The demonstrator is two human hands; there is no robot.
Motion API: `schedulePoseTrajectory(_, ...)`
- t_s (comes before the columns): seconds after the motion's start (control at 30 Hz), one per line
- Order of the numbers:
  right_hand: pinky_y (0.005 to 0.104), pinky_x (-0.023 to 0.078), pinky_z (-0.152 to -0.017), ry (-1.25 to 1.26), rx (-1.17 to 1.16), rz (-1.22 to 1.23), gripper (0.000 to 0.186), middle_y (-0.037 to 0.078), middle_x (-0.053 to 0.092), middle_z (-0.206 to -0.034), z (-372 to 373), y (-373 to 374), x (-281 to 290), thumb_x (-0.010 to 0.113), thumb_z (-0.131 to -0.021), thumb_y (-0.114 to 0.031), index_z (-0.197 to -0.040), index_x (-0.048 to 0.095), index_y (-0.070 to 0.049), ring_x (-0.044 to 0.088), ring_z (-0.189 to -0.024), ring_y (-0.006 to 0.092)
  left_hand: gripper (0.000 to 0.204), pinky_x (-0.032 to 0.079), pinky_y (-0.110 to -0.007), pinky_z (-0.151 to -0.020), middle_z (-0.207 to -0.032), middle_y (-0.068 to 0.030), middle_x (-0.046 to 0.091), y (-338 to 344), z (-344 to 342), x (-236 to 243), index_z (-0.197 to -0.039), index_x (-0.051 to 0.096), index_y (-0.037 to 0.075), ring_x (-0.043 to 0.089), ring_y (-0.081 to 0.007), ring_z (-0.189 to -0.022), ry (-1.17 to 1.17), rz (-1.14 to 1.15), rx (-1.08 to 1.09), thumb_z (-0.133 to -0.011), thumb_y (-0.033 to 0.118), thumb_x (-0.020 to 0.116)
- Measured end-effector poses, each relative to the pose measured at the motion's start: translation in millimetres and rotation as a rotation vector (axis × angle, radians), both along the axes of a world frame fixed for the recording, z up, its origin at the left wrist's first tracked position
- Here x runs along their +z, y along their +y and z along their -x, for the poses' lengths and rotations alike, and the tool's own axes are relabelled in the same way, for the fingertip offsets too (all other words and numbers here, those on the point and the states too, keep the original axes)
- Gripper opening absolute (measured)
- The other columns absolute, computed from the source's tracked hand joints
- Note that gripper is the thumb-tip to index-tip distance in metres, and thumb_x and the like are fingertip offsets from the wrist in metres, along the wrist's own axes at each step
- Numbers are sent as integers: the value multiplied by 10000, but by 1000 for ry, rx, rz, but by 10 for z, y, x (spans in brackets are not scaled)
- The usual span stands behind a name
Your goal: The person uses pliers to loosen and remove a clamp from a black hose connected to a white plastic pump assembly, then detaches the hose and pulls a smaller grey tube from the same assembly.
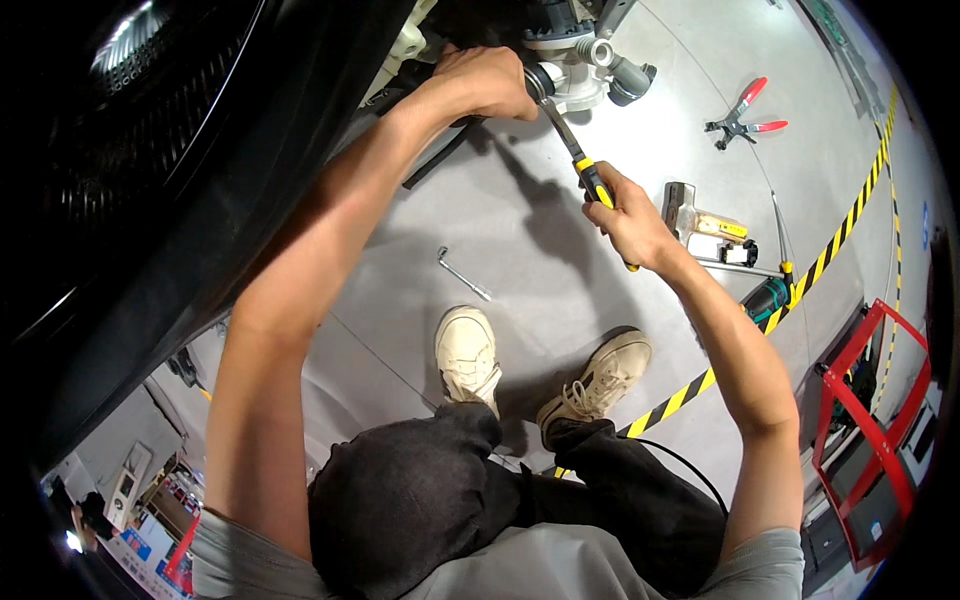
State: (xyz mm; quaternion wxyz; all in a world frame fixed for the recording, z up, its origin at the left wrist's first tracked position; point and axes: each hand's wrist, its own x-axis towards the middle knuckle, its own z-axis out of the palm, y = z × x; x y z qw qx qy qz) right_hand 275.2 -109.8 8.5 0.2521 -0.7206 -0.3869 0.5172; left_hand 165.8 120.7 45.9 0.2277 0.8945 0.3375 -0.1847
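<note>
Tool point(567, 133) in the head view: it lies between the right hand point(632, 215), closed around its handle, and the white housing point(578, 90). The left hand point(487, 80) is beside its head, fingers hidden, so its grip cannot be told. Work seems under way, the head already at the housing; whether anything is loosened or left cannot be told. The long axis slants, head up-left, away from the person.

Bright floor point(672, 140), soft shadows point(560, 220), bent dark edges, lower left seemingly blurred
</note>
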Motion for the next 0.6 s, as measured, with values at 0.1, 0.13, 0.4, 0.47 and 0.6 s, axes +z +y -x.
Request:
schedulePoseTrajectory(0.1,364,451,-636,107,-19,0,336,101,553,-713,-25,18,-42,564,-825,-212,-1050,547,38,529,-641,195,302,489,-437,-879,-692,-181,682,-53,14,-49,-712,697,-6,695,-343,-720,-33,-93,1,-642,287,707)
schedulePoseTrajectory(0.13,342,457,-612,186,-44,34,306,86,554,-712,-51,36,2,565,-827,-203,-1024,549,31,531,-626,179,297,469,-447,-915,-696,-181,686,-97,20,-87,-712,702,-1,695,-348,-726,-45,-134,-4,-644,288,708)
schedulePoseTrajectory(0.4,303,482,-583,364,-151,335,240,51,544,-809,-74,293,629,556,-866,-198,-1000,554,0,536,-653,137,175,406,-486,-916,-696,-202,690,-169,124,-221,-691,722,20,687,-358,-682,-166,-300,-46,-658,175,646)
schedulePoseTrajectory(0.47,305,507,-608,319,-136,360,271,59,569,-833,-77,309,627,556,-862,-184,-1060,543,0,559,-666,136,171,407,-487,-916,-701,-203,692,-197,103,-185,-695,725,26,688,-355,-685,-161,-289,-50,-666,176,650)
schedulePoseTrajectory(0.6,322,524,-625,366,-202,433,316,66,594,-876,-127,340,692,597,-847,-205,-1102,562,-21,589,-721,150,173,408,-493,-931,-708,-200,697,-224,83,-163,-702,732,31,693,-349,-692,-163,-301,-49,-680,183,651)
